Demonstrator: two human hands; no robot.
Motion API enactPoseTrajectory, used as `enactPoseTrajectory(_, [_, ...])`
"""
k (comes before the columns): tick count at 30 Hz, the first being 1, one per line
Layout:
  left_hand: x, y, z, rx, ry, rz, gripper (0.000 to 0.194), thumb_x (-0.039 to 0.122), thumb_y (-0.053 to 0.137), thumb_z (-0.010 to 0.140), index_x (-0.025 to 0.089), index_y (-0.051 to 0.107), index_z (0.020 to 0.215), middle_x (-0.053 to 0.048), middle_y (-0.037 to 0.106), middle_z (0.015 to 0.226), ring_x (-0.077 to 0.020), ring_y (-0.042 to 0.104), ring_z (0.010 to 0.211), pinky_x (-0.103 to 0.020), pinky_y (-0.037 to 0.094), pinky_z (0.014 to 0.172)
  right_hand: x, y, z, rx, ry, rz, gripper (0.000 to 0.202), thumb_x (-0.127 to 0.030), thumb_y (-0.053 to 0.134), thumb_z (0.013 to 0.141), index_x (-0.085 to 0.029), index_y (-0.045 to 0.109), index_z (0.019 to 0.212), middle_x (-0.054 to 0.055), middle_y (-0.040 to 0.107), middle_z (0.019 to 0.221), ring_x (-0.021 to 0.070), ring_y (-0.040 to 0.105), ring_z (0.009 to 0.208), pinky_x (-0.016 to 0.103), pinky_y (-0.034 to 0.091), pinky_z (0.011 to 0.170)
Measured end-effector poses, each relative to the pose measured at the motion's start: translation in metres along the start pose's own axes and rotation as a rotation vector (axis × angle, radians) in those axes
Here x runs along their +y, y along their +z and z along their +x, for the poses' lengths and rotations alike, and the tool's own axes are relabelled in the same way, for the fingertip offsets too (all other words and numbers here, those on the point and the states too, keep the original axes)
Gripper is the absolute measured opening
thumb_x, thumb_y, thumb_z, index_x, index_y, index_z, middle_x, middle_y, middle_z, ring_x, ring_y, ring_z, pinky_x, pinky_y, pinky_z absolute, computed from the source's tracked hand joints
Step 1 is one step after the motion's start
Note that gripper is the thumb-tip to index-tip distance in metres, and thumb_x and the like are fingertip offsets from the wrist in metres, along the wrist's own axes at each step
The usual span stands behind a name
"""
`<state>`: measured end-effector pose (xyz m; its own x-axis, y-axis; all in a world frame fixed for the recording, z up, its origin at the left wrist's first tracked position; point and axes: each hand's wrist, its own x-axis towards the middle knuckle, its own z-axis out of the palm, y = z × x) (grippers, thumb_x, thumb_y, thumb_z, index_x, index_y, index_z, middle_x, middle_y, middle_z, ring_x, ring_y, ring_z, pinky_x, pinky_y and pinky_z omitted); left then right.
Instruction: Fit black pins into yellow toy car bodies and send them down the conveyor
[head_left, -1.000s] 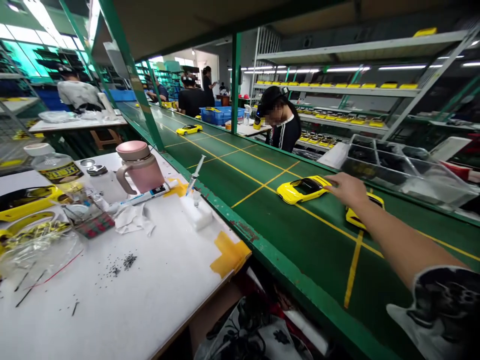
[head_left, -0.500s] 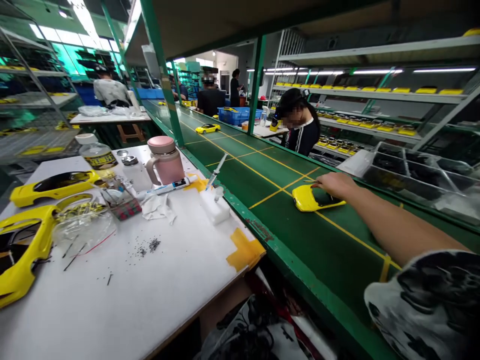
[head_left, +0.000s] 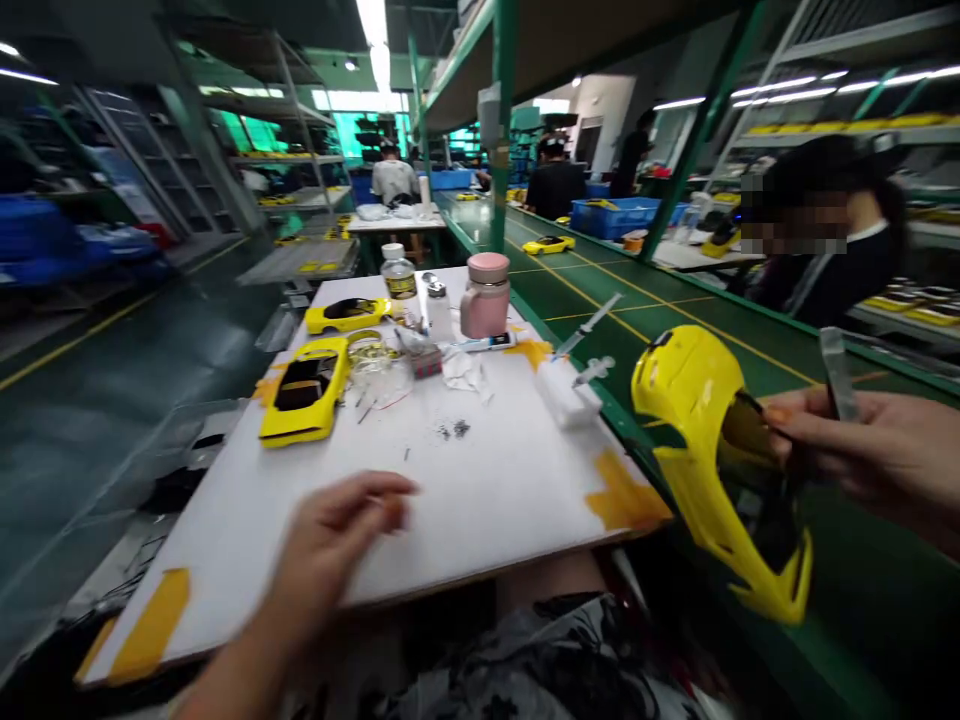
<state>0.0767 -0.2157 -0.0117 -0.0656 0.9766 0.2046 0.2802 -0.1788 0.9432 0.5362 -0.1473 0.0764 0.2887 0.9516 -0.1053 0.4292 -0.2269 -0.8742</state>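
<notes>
A yellow model car body (head_left: 694, 400) with dark window openings is tilted up on end at the right, above the green conveyor's edge. My right hand (head_left: 862, 445) is closed on its far side, fingertips at the window opening. A pale, translucent strip (head_left: 838, 375) sticks up between the same hand's fingers; its kind is unclear. Over the near part of the white table (head_left: 480, 500) is my left hand (head_left: 337, 530), blurred, with loosely bent fingers and nothing visible in them. Orange covers show on fingertips of both hands.
Two yellow car bodies (head_left: 304, 390) lie at the table's left. Near the back stand a bottle (head_left: 399, 275), a pink mug (head_left: 486, 300) and a white block (head_left: 568, 392) with syringes. Small black bits (head_left: 457, 430) lie mid-table. A conveyor (head_left: 585, 290) runs alongside; a co-worker (head_left: 825, 240) sits beyond.
My right hand has lifted the car body off the conveyor and brought it closer. My left hand has come into view over the table. The view has turned left.
</notes>
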Motion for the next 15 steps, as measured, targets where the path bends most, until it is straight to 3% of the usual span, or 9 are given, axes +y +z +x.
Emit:
enactPoseTrajectory(1, [0.008, 0.021, -0.013, -0.173, -0.058, -0.089, 0.034, 0.054, 0.074, 0.085, 0.035, 0.081, 0.113, -0.007, 0.077, 0.089, -0.0239, 0.071, 0.077, -0.037, 0.060, 0.071, -0.010, 0.024, -0.013, -0.076, 0.083, 0.097, 0.045, -0.061, 0.089, 0.053, -0.027, 0.071, 0.077, 0.011, 0.063, 0.070, 0.0090, 0.034, 0.046, 0.027, 0.019, 0.042])
enactPoseTrajectory(3, [0.020, 0.060, -0.037, -0.354, -0.164, -0.292, 0.085, 0.052, 0.088, 0.074, 0.041, 0.055, 0.150, -0.010, 0.068, 0.136, -0.0300, 0.067, 0.117, -0.040, 0.059, 0.092, -0.030, 0.074, -0.037, -0.241, 0.188, 0.245, 0.054, -0.055, 0.093, 0.045, -0.027, 0.070, 0.085, 0.007, 0.062, 0.068, 0.0045, 0.026, 0.044, 0.022, 0.014, 0.042])
enactPoseTrajectory(4, [0.024, 0.075, -0.045, -0.403, -0.196, -0.405, 0.103, 0.052, 0.095, 0.065, 0.043, 0.046, 0.155, -0.010, 0.059, 0.149, -0.0309, 0.064, 0.124, -0.040, 0.059, 0.095, -0.039, 0.098, -0.048, -0.328, 0.220, 0.299, 0.056, -0.051, 0.094, 0.045, -0.027, 0.068, 0.089, 0.004, 0.061, 0.069, 0.0039, 0.025, 0.044, 0.021, 0.014, 0.043])
enactPoseTrajectory(5, [0.025, 0.085, -0.051, -0.418, -0.219, -0.496, 0.110, 0.053, 0.097, 0.060, 0.043, 0.044, 0.156, -0.010, 0.053, 0.155, -0.0311, 0.063, 0.126, -0.038, 0.059, 0.093, -0.047, 0.120, -0.056, -0.397, 0.243, 0.352, 0.057, -0.049, 0.093, 0.046, -0.026, 0.065, 0.090, 0.001, 0.058, 0.067, 0.0039, 0.025, 0.044, 0.021, 0.013, 0.042])
enactPoseTrajectory(6, [0.024, 0.089, -0.054, -0.386, -0.248, -0.563, 0.105, 0.054, 0.097, 0.060, 0.041, 0.048, 0.151, -0.011, 0.053, 0.154, -0.0300, 0.063, 0.124, -0.036, 0.059, 0.089, -0.053, 0.141, -0.062, -0.472, 0.261, 0.396, 0.057, -0.047, 0.092, 0.048, -0.026, 0.061, 0.090, 0.000, 0.058, 0.066, 0.0039, 0.024, 0.043, 0.020, 0.012, 0.042])
enactPoseTrajectory(8, [0.019, 0.083, -0.052, -0.253, -0.316, -0.618, 0.077, 0.056, 0.091, 0.068, 0.032, 0.059, 0.133, -0.013, 0.065, 0.136, -0.0246, 0.069, 0.106, -0.029, 0.058, 0.074, -0.060, 0.177, -0.068, -0.601, 0.283, 0.462, 0.056, -0.040, 0.089, 0.053, -0.025, 0.055, 0.093, -0.002, 0.059, 0.067, 0.0037, 0.024, 0.043, 0.020, 0.010, 0.042])
enactPoseTrajectory(10, [0.011, 0.062, -0.040, -0.127, -0.394, -0.588, 0.057, 0.059, 0.082, 0.078, 0.025, 0.061, 0.119, -0.010, 0.072, 0.102, -0.0181, 0.068, 0.080, -0.023, 0.052, 0.059, -0.062, 0.205, -0.068, -0.704, 0.288, 0.492, 0.054, -0.034, 0.086, 0.057, -0.024, 0.053, 0.098, -0.004, 0.057, 0.066, 0.0033, 0.023, 0.043, 0.020, 0.009, 0.043])
enactPoseTrajectory(12, [0.002, 0.036, -0.024, -0.079, -0.458, -0.529, 0.057, 0.062, 0.077, 0.082, 0.021, 0.060, 0.117, -0.004, 0.068, 0.080, -0.0140, 0.061, 0.063, -0.020, 0.045, 0.049, -0.064, 0.226, -0.067, -0.777, 0.265, 0.499, 0.051, -0.030, 0.082, 0.061, -0.024, 0.051, 0.100, -0.008, 0.048, 0.060, 0.0035, 0.022, 0.043, 0.020, 0.008, 0.043])
enactPoseTrajectory(15, [-0.010, 0.002, 0.002, -0.006, -0.475, -0.438, 0.057, 0.065, 0.078, 0.079, 0.018, 0.062, 0.108, -0.001, 0.063, 0.078, -0.0089, 0.051, 0.054, -0.016, 0.035, 0.041, -0.067, 0.252, -0.062, -0.848, 0.179, 0.508, 0.046, -0.030, 0.078, 0.064, -0.023, 0.049, 0.098, -0.013, 0.035, 0.054, 0.0043, 0.021, 0.043, 0.020, 0.010, 0.043])
